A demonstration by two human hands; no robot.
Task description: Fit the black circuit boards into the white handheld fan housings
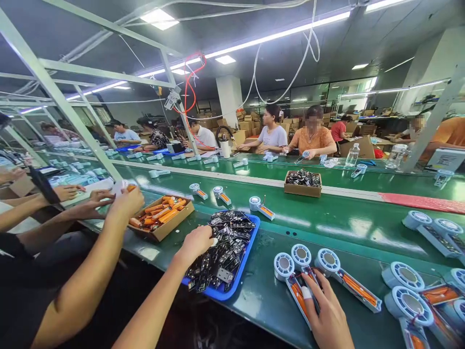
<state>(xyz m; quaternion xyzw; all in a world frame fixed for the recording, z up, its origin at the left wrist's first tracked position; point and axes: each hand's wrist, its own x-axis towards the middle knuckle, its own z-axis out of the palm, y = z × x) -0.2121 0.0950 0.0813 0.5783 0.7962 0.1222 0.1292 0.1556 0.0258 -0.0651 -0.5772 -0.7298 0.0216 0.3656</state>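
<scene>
Your right hand [327, 312] rests open, fingers extended onto a fan shell [284, 265] that already holds an orange battery. Your left hand [196, 242] curls among circuit boards [228, 237] in the blue tray [238, 278]; whether it grips one I cannot tell. Fitting a board seems still to be done. More shells [329, 261] lie just beyond your right fingertips.

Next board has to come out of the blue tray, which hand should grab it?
Left. The left hand already rests on the circuit boards in the blue tray; the right hand lies on a fan unit beside the tray.
</scene>
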